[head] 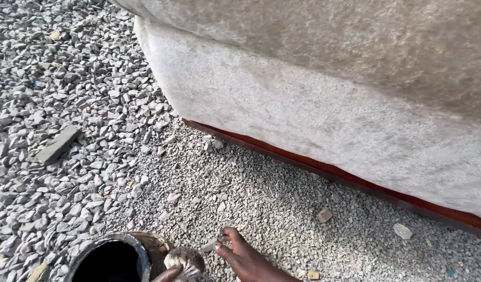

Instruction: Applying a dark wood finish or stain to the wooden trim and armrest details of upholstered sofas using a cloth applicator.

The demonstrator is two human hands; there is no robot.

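My right hand (246, 257) reaches in from the bottom edge, low over the gravel (251, 198). Its fingertips are pinched together on a small grey piece (222, 238) at ground level. Only a sliver of my left hand (170, 273) shows at the bottom edge. It is wrapped around the underside of a fuzzy grey-brown roller head (184, 258). The roller sits just right of a black round container (112, 258) with a dark opening. The rest of both arms is out of frame.
A large curved form covered in whitish fibre matting (324, 99) fills the upper right, with a red-brown edge (324, 168) along its base on the gravel. A flat grey block (57, 144) lies at the left. Coarser stones cover the left side.
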